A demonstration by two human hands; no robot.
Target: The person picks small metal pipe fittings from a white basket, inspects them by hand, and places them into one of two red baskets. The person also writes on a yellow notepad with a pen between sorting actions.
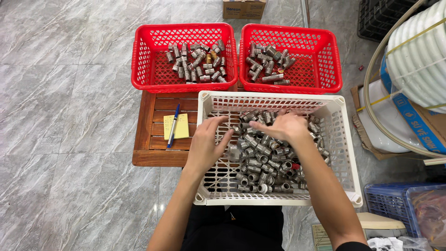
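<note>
Nearest the camera a dark-clothed lap [232,230] showed under both forearms; a blue crate [399,204] sat at lower right; a white slotted basket [346,158] lay in front of the person, holding a heap of grey metal pipe fittings [265,160] piled toward its middle and right; its left part was mostly bare mesh; left hand [204,146] was inside the basket at the heap's left edge, palm down, fingers loosely curled and thumb apart, touching the fittings; whether it gripped one could not be told; right hand [283,128] lay on top of the heap's far side, fingers [260,126] drawn together and pointing left, covering several fittings; could not tell if it pinched any; left of the basket a wooden slatted stand [153,144] carried a yellow notepad [179,125] with a blue pen [173,125] across it; farther off two red baskets [139,60] [334,60] stood side by side, each holding sorted fittings; a coiled white hose [418,51] was at far right; a cardboard box [244,8] at the top edge; grey marble floor [60,93] all round
</note>
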